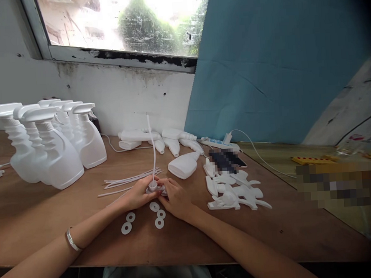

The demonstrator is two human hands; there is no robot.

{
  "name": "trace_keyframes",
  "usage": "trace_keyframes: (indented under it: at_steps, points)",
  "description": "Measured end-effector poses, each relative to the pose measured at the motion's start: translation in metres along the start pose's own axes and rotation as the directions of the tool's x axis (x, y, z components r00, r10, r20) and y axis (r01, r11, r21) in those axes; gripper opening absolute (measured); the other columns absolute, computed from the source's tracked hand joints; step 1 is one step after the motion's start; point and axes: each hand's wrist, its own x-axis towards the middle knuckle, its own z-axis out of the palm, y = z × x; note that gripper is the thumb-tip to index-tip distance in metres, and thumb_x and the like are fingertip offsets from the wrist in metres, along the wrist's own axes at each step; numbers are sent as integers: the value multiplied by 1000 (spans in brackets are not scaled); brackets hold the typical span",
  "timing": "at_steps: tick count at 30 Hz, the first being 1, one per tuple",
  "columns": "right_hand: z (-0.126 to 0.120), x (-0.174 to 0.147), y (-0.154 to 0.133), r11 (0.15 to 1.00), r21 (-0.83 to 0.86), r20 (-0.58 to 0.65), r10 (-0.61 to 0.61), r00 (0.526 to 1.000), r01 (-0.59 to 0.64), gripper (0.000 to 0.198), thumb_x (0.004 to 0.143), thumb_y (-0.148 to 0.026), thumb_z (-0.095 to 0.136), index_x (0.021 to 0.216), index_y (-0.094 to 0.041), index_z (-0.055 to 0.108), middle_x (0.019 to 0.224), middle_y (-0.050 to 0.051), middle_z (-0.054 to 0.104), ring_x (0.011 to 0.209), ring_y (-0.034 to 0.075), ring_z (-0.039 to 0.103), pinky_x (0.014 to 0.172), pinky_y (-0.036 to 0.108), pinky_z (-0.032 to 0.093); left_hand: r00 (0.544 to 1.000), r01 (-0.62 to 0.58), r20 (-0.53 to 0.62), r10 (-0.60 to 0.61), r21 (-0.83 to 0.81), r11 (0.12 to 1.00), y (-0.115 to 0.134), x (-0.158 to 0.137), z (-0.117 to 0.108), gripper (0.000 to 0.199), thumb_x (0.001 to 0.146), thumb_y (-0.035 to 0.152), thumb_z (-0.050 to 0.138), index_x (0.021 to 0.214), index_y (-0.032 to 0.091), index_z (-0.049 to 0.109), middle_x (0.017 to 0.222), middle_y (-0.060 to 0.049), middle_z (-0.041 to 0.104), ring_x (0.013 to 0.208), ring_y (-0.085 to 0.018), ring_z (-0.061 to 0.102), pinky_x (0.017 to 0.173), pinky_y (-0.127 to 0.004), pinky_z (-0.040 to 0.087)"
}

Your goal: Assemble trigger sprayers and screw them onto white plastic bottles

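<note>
Both of my hands meet over the middle of the brown table. My left hand (pixel 141 193) is closed around the collar of a white spray nozzle (pixel 152 186), from which a thin white dip tube (pixel 153 151) rises upright. My right hand (pixel 174 196) has its fingers closed on the other side of the same nozzle; its trigger end is mostly hidden by the fingers. Just below the hands lie several flat white ring washers (pixel 159 222). Loose white tubes (pixel 128 179) lie behind my left hand.
Assembled white spray bottles (pixel 64 159) stand at the left. Empty bottles (pixel 183 166) lie on their sides at the back, near a power strip (pixel 220 144). Loose spray nozzles (pixel 226 197) are piled at the right beside a dark tablet-like device (pixel 227 160). The brown table (pixel 273 238) ends at the right.
</note>
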Motion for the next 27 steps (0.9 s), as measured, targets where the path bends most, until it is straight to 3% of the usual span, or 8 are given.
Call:
trace_keyframes:
  at_steps: [10, 14, 17, 19, 21, 22, 25, 27]
  points:
    - [-5, 1, -9, 998, -52, 37, -22, 999, 24, 30, 75, -16, 52, 105, -16, 46, 102, 9, 59, 91, 22, 51, 80, 37, 45, 999, -31, 40, 30, 35, 999, 1, 0, -1, 25, 84, 32, 42, 104, 17, 47, 99, -7, 58, 88, -19, 54, 81, -29, 40]
    - [-47, 7, -12, 980, -172, 110, -86, 990, 104, 39, 75, -15, 50, 113, -17, 44, 107, 8, 58, 99, 23, 48, 86, 38, 40, 1000, -2, 30, 0, 69, 998, 0, -1, 1, 27, 85, 36, 40, 103, 17, 48, 95, -6, 59, 86, -19, 54, 80, -29, 40]
    - [-105, 15, 27, 921, -370, -112, 88, 990, -123, 32, 75, -12, 44, 106, -16, 49, 103, 11, 57, 98, 25, 49, 86, 39, 38, 999, 33, 28, -36, 111, 993, 1, -1, 1, 27, 85, 37, 38, 100, 17, 49, 89, -5, 59, 80, -18, 54, 75, -29, 41]
    - [-145, 16, 72, 786, -480, -203, 333, 921, -390, 30, 75, -9, 41, 103, -15, 49, 102, 12, 56, 95, 24, 51, 82, 37, 39, 999, 40, 28, -44, 122, 992, 1, -1, 0, 27, 85, 37, 38, 100, 18, 50, 87, -4, 59, 77, -17, 54, 73, -28, 41]
    - [-175, 10, 120, 542, -593, -226, 598, 769, -596, 32, 75, -7, 41, 106, -12, 47, 99, 14, 57, 100, 26, 49, 83, 36, 37, 998, 42, 30, -46, 129, 991, 2, -1, 0, 27, 85, 38, 38, 99, 18, 50, 84, -3, 59, 74, -17, 53, 71, -28, 40]
    - [-185, 4, 142, 477, -610, -235, 653, 720, -632, 33, 73, -6, 43, 106, -9, 47, 97, 17, 57, 101, 29, 48, 81, 40, 36, 998, 42, 32, -46, 131, 991, 2, 0, 0, 27, 85, 38, 38, 100, 18, 50, 82, -3, 59, 73, -17, 53, 70, -27, 40]
    - [-195, -17, 186, 412, -618, -206, 737, 644, -669, 29, 68, -2, 52, 96, -3, 53, 89, 20, 60, 97, 33, 51, 76, 42, 39, 999, 35, 34, -39, 123, 992, 3, 0, 0, 27, 85, 38, 39, 99, 18, 50, 79, -3, 59, 72, -17, 53, 69, -27, 40]
    - [-192, -28, 198, 402, -613, -207, 749, 630, -680, 25, 70, -6, 57, 95, -4, 55, 88, 18, 60, 93, 30, 53, 75, 40, 41, 999, 28, 30, -31, 114, 993, 3, 0, 0, 26, 84, 37, 40, 98, 18, 51, 81, -3, 60, 73, -17, 53, 70, -27, 40]
